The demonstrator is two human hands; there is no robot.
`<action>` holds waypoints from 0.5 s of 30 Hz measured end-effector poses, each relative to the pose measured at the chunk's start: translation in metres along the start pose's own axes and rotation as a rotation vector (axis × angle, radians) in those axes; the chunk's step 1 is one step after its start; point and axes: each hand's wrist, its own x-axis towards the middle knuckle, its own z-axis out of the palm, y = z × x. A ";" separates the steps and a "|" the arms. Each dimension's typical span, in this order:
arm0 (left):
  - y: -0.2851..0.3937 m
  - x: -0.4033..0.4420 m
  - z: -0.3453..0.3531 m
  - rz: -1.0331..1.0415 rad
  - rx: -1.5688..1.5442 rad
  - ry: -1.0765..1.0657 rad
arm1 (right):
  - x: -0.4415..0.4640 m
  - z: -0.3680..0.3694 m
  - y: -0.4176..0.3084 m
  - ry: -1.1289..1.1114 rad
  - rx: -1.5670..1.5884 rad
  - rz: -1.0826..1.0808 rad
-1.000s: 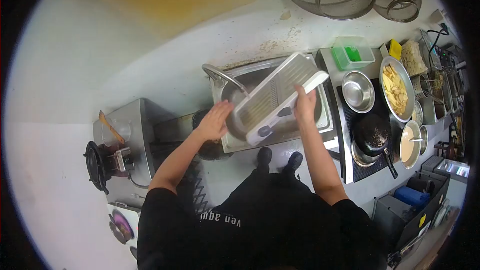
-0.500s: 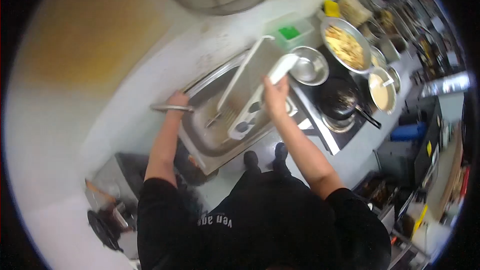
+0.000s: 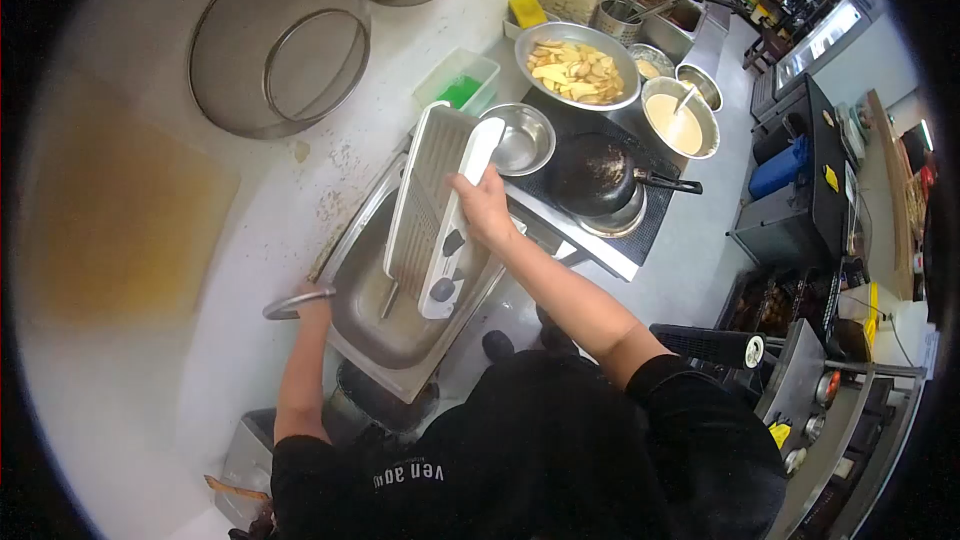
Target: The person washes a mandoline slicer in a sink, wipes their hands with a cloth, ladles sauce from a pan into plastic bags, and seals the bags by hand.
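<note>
My right hand (image 3: 484,204) grips the long white edge of a mandoline slicer (image 3: 412,202), which is tilted over the steel sink (image 3: 400,355). Grey knobs show near the slicer's lower end. My left hand (image 3: 315,302) reaches to the curved metal faucet (image 3: 285,309) at the sink's left end. The spout crosses in front of it and its fingers are hidden. A thin metal rod (image 3: 389,300) is visible in the sink below the slicer.
Right of the sink stand a steel bowl (image 3: 523,140), a black frying pan (image 3: 592,175), a bowl of cut potatoes (image 3: 577,70) and a bowl of batter (image 3: 675,123). A plastic tub (image 3: 480,75) with something green sits by the wall. Large strainers (image 3: 228,50) hang above.
The camera view has turned and shifted. The slicer now stands more steeply over the sink, still in my right hand. My left hand stays by the faucet.
</note>
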 end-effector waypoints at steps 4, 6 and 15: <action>0.058 -0.013 0.012 0.208 -0.481 -0.234 | 0.018 -0.019 -0.012 -0.023 0.028 0.140; 0.108 -0.029 -0.018 0.098 -0.644 -0.231 | 0.035 -0.032 -0.006 -0.056 0.024 0.162; 0.186 0.006 -0.130 0.178 -1.749 -0.455 | 0.085 -0.043 -0.076 -0.163 0.135 0.342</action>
